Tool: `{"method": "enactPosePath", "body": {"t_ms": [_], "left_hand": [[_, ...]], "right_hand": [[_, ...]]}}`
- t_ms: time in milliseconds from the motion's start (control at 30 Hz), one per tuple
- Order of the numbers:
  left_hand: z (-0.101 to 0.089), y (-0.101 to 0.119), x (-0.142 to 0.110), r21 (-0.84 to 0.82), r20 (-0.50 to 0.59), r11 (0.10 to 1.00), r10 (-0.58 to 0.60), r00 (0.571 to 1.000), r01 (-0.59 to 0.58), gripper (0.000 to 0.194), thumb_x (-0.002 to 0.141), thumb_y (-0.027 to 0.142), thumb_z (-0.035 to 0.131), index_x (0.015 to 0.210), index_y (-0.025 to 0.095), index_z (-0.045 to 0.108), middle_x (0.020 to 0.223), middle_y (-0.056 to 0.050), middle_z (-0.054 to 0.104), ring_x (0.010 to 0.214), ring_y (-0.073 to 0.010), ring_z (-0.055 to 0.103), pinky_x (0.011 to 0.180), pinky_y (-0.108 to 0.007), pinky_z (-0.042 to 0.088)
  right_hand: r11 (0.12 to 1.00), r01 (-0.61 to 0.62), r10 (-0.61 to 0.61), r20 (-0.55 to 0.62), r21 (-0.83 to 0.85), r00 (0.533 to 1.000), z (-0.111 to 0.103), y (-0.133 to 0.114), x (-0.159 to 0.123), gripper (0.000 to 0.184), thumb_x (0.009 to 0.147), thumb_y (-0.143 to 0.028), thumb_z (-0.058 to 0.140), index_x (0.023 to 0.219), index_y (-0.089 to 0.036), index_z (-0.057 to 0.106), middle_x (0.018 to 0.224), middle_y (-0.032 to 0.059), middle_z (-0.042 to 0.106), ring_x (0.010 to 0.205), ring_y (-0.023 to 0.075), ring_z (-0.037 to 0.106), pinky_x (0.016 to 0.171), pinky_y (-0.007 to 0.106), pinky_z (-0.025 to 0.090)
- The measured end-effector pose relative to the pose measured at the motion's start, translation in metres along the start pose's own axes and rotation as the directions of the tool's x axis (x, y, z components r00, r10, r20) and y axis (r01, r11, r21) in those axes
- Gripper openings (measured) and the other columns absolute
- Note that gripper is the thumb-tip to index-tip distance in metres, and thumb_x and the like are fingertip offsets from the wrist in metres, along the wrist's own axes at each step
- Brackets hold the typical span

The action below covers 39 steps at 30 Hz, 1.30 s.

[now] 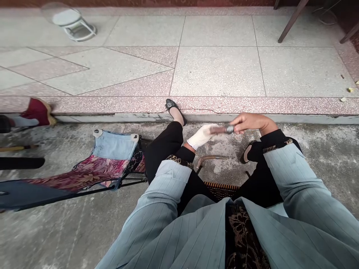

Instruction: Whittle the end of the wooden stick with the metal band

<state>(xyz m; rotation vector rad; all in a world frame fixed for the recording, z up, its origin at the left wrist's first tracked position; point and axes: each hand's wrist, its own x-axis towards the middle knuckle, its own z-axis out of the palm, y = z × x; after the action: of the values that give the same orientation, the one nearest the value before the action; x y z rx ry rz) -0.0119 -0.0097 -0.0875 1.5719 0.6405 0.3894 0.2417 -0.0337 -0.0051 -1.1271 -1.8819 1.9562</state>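
My left hand (202, 136), in a white knitted glove, is closed around a short brown wooden handle (218, 130), blurred by motion. Silvery wire (229, 129) is wound in a coil around the handle's right end. My right hand (246, 122) is bare, its thumb and fingers pinched at that wire-wound end. Between my feet a curved brown wooden handle (211, 158) lies on the concrete, with what looks like wire at its right end. The hidden side of the coil and the exact fingertip contact cannot be made out.
A woven seat (223, 189) is under me. To the left stands a folding lounge chair (102, 164) in patterned cloth, near another person's red shoe (39, 112). Ahead, a low step edge (126, 118) leads to tiled floor with a white stool (74, 24).
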Motion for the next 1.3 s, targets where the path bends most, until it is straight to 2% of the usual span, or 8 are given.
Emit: {"method": "enactPosePath", "body": {"t_ms": [100,233,467,667,800,933,1067,1300], "left_hand": [[0.005,-0.001,0.001,-0.068,0.017,0.997,-0.023,1.000,0.024,0.040,0.090,0.054,0.052,0.085,0.014,0.060,0.059,0.003,0.046,0.051,-0.0084,0.039,0.053,-0.022,0.034],[0.013,-0.001,0.002,0.069,0.085,0.996,-0.065,0.994,0.060,0.037,0.091,0.049,0.051,0.082,0.015,0.060,0.060,0.003,0.045,0.052,-0.0082,0.038,0.051,-0.021,0.030],[0.019,0.004,0.003,0.314,0.142,0.949,-0.048,0.989,0.001,0.034,0.093,0.043,0.046,0.085,0.014,0.063,0.074,0.000,0.058,0.064,-0.0112,0.049,0.062,-0.022,0.037],[0.017,0.001,0.004,0.473,0.177,0.881,-0.068,0.982,-0.025,0.036,0.093,0.041,0.044,0.090,0.014,0.068,0.077,-0.002,0.062,0.067,-0.0134,0.052,0.065,-0.023,0.037],[0.013,-0.003,0.004,0.438,0.213,0.895,-0.013,0.977,-0.083,0.034,0.093,0.041,0.047,0.095,0.015,0.069,0.084,-0.003,0.066,0.076,-0.0149,0.056,0.070,-0.023,0.040],[0.009,-0.006,0.003,0.222,0.123,0.975,-0.008,0.992,-0.020,0.038,0.090,0.048,0.054,0.094,0.012,0.066,0.077,-0.002,0.062,0.065,-0.0115,0.052,0.062,-0.023,0.041],[0.012,-0.010,0.004,-0.038,0.036,0.999,-0.036,0.999,0.037,0.041,0.091,0.053,0.053,0.089,0.012,0.061,0.067,0.000,0.053,0.052,-0.0069,0.041,0.052,-0.021,0.037],[0.022,-0.009,0.006,-0.007,0.174,0.996,-0.092,0.981,0.094,0.042,0.092,0.052,0.050,0.087,0.013,0.064,0.056,0.004,0.046,0.046,-0.0064,0.036,0.046,-0.019,0.030]], "right_hand": [[0.993,0.082,-0.051,-0.326,0.081,0.944,-0.004,-0.002,-0.002,0.032,0.081,-0.043,0.068,0.082,-0.012,0.070,0.063,-0.0014,0.058,0.053,0.0066,0.046,0.053,0.021,0.036],[0.996,-0.061,0.087,-0.490,0.070,0.867,-0.003,0.005,0.007,0.027,0.081,-0.037,0.066,0.068,-0.014,0.064,0.057,-0.0009,0.055,0.049,0.0073,0.044,0.050,0.022,0.034],[0.807,-0.493,0.252,-0.564,-0.326,0.786,0.002,0.015,0.026,0.022,0.085,-0.035,0.063,0.079,-0.015,0.072,0.071,0.0049,0.065,0.060,0.0134,0.054,0.058,0.027,0.036],[0.550,-0.618,0.437,-0.438,-0.562,0.786,0.017,0.009,0.034,0.025,0.084,-0.035,0.068,0.072,-0.014,0.071,0.070,0.0111,0.065,0.064,0.0203,0.057,0.061,0.033,0.036],[0.743,-0.476,0.501,-0.081,-0.471,0.862,0.020,0.010,0.027,0.028,0.076,-0.036,0.077,0.066,-0.011,0.071,0.055,0.0057,0.058,0.053,0.0126,0.048,0.059,0.030,0.037],[0.933,-0.281,0.316,0.141,-0.225,0.938,0.009,0.005,0.012,0.033,0.076,-0.043,0.073,0.094,-0.015,0.076,0.067,0.0005,0.064,0.056,0.0090,0.048,0.058,0.025,0.039],[0.997,-0.075,0.074,-0.154,0.000,0.985,-0.001,0.001,0.001,0.029,0.080,-0.044,0.068,0.085,-0.015,0.072,0.066,-0.0027,0.061,0.055,0.0073,0.048,0.057,0.022,0.039],[0.974,-0.223,0.198,-0.557,0.024,0.806,-0.003,0.017,0.018,0.022,0.084,-0.035,0.065,0.078,-0.014,0.069,0.063,0.0010,0.060,0.052,0.0090,0.047,0.053,0.023,0.037]]}}
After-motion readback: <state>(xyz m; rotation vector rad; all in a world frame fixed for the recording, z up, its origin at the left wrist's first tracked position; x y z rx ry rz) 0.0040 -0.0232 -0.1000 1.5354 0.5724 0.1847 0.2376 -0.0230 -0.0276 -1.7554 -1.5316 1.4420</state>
